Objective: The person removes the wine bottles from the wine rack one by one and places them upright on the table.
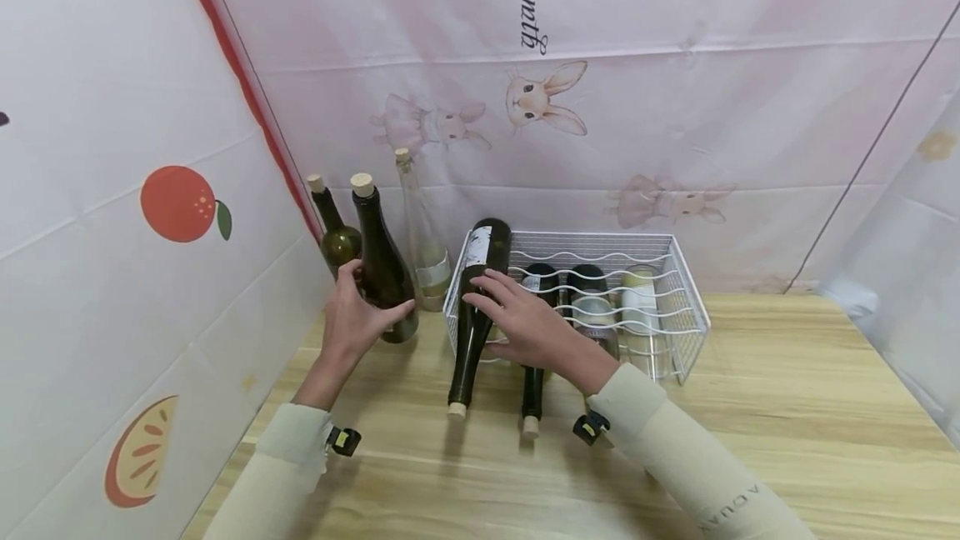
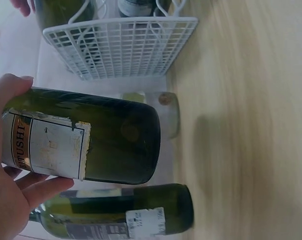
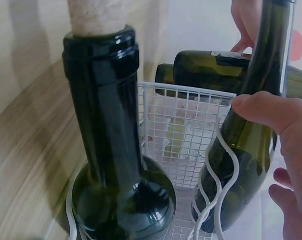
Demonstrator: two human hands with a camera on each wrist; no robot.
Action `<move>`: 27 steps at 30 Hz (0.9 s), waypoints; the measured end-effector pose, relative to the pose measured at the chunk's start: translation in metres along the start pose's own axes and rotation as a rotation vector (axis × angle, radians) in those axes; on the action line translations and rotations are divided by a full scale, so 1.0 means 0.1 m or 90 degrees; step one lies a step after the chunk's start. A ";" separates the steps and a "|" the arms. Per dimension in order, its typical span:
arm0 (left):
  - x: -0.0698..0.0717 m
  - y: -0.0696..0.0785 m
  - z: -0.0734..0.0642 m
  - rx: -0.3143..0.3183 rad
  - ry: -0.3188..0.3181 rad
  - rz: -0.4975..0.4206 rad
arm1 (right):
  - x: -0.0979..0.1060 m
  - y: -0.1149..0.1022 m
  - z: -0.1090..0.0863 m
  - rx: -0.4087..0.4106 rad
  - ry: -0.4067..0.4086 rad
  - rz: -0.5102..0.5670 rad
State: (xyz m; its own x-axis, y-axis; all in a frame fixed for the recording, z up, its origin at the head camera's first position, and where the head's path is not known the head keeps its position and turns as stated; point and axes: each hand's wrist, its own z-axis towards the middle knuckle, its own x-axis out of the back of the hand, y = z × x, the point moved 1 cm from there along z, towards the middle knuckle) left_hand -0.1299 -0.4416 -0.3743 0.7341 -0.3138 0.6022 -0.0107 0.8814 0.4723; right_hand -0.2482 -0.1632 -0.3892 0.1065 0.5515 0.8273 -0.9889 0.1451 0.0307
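Note:
In the head view, my left hand (image 1: 352, 315) grips a corked dark green wine bottle (image 1: 384, 261), thumb on one side and fingers on the other. Its pale label and base show in the left wrist view, the base seeming just above the table. My right hand (image 1: 528, 323) holds a second corked wine bottle (image 1: 471, 332) near its shoulder, thumb and fingers on opposite sides. That bottle slants across the left end of the white wire rack (image 1: 690, 307), neck toward me. Another dark bottle (image 3: 106, 120) lies in the rack beside it, its cork facing me.
Behind the left hand stand a green bottle (image 1: 341, 242) and a clear bottle (image 1: 423, 248), both corked. More bottles, one a clear bottle (image 1: 639, 298), lie in the rack's right part. A printed cloth (image 1: 450, 40) hangs behind the wooden table (image 1: 810, 407).

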 end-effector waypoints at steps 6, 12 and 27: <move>0.01 -0.14 -0.06 0.056 -0.007 -0.014 | -0.08 0.02 0.03 0.009 -0.008 -0.066; 0.04 -0.25 -0.09 0.081 -0.008 -0.009 | -0.15 0.06 0.06 0.021 0.009 -0.120; 0.13 -0.48 -0.19 0.136 -0.013 0.004 | -0.21 -0.03 0.24 0.033 0.029 -0.272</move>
State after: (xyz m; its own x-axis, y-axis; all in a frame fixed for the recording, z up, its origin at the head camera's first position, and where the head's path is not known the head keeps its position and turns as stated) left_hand -0.1069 -0.4817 -0.4014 0.7196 -0.3178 0.6174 -0.1599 0.7894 0.5927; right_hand -0.2496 -0.1954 -0.3933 0.5103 0.4870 0.7088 -0.8590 0.3275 0.3934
